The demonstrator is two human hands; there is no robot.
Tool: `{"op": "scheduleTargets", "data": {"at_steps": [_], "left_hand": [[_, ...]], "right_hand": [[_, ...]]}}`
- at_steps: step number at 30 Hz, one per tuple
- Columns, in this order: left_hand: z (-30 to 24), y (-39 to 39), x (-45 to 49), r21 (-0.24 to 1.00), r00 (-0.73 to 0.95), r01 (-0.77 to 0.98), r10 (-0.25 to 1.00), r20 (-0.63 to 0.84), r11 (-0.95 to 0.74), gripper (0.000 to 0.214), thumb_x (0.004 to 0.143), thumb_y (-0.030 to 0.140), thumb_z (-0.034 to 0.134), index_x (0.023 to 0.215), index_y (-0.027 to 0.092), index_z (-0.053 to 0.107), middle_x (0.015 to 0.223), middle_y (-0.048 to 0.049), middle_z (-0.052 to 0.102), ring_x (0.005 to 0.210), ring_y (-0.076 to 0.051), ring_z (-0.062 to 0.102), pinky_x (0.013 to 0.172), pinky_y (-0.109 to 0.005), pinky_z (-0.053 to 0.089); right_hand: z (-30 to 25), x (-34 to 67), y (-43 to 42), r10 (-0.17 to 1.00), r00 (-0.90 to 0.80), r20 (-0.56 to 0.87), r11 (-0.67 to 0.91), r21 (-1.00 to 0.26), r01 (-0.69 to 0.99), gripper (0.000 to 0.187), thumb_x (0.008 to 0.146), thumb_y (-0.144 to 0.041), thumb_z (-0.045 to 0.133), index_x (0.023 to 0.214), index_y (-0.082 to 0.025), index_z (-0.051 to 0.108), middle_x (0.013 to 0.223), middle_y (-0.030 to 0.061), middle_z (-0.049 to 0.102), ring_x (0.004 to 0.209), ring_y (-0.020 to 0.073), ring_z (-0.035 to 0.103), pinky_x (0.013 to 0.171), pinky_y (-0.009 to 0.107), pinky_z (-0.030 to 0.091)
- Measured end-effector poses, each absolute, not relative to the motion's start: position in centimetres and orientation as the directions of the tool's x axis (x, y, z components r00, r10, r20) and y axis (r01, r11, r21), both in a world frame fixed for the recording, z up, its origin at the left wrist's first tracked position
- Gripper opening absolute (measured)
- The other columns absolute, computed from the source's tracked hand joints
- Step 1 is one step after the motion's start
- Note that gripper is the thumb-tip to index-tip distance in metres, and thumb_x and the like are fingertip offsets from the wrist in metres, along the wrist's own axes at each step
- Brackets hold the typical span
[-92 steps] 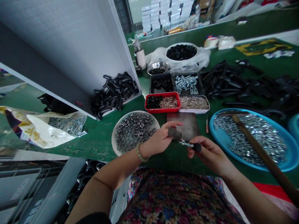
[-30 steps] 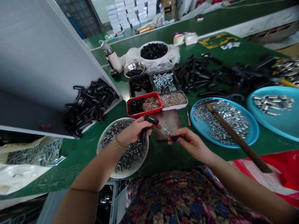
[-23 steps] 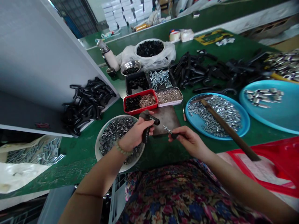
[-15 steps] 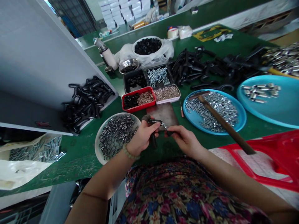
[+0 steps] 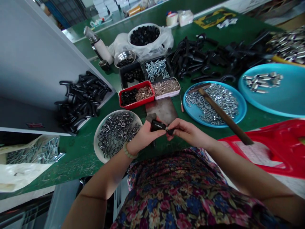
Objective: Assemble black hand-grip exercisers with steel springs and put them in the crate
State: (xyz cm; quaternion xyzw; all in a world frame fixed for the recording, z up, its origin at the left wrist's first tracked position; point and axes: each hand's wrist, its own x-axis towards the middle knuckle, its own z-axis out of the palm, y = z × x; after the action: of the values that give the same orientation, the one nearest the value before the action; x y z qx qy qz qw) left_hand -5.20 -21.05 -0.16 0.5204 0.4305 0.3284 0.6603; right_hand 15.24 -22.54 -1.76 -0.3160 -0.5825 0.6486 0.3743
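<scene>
Between my hands is a black plastic part (image 5: 157,125) with light lettering on its side. My left hand (image 5: 144,136) is wrapped round it, with a grey cover on one finger. My right hand (image 5: 187,131) pinches a small black knob-like piece (image 5: 170,131) at the part's right end. Fingers partly hide where the two pieces meet. Just beyond my hands lies a flat metal plate (image 5: 164,109). Left of my left hand stands a round white tray (image 5: 97,140) of metal rings. To the right is a blue tray (image 5: 243,116) of small metal nuts.
A hammer (image 5: 226,119) lies across the blue tray, its handle overhanging the front. Behind the plate sit a red box (image 5: 139,103), a white box of small pins (image 5: 166,87) and a black tray of screws (image 5: 156,70). A red stool (image 5: 283,146) stands at right.
My hands have come closer together, and the black part has turned so its lettered side shows. The shiny metal piece seen between them earlier is now hidden. The view has shifted slightly.
</scene>
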Motion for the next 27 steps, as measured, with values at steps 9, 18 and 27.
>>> {"op": "scheduleTargets", "data": {"at_steps": [9, 18, 27], "left_hand": [[-1.4, -21.9, -4.5, 0.954, 0.315, -0.162, 0.93, -0.19, 0.251, 0.055, 0.064, 0.024, 0.081, 0.104, 0.022, 0.044, 0.081, 0.0025, 0.067, 0.067, -0.014, 0.064, 0.07, -0.029, 0.049], [-1.8, -21.9, -4.5, 0.937, 0.259, -0.242, 0.947, -0.19, 0.254, 0.051, 0.067, 0.025, 0.078, 0.109, 0.025, 0.048, 0.077, 0.0052, 0.063, 0.058, -0.008, 0.057, 0.058, -0.021, 0.043], [-1.5, -21.8, -4.4, 0.957, 0.264, -0.19, 0.951, -0.164, 0.218, 0.045, 0.075, 0.029, 0.072, 0.112, 0.024, 0.046, 0.082, 0.0035, 0.064, 0.06, -0.008, 0.058, 0.063, -0.023, 0.047]], "right_hand": [[-1.0, 14.4, -22.4, 0.862, -0.507, -0.012, -0.192, -0.933, -0.304, 0.025, 0.087, -0.032, 0.063, 0.105, -0.019, 0.053, 0.088, 0.0017, 0.068, 0.07, 0.0119, 0.068, 0.069, 0.028, 0.056], [-0.6, 14.1, -22.4, 0.866, -0.495, -0.073, -0.245, -0.925, -0.292, 0.026, 0.086, -0.03, 0.064, 0.107, -0.017, 0.055, 0.09, 0.0032, 0.069, 0.069, 0.0118, 0.068, 0.068, 0.028, 0.056], [-1.3, 12.9, -22.2, 0.854, -0.501, -0.138, -0.376, -0.831, -0.411, 0.037, 0.081, -0.036, 0.07, 0.103, -0.02, 0.045, 0.078, 0.0003, 0.069, 0.065, 0.0124, 0.068, 0.062, 0.026, 0.055]]}}
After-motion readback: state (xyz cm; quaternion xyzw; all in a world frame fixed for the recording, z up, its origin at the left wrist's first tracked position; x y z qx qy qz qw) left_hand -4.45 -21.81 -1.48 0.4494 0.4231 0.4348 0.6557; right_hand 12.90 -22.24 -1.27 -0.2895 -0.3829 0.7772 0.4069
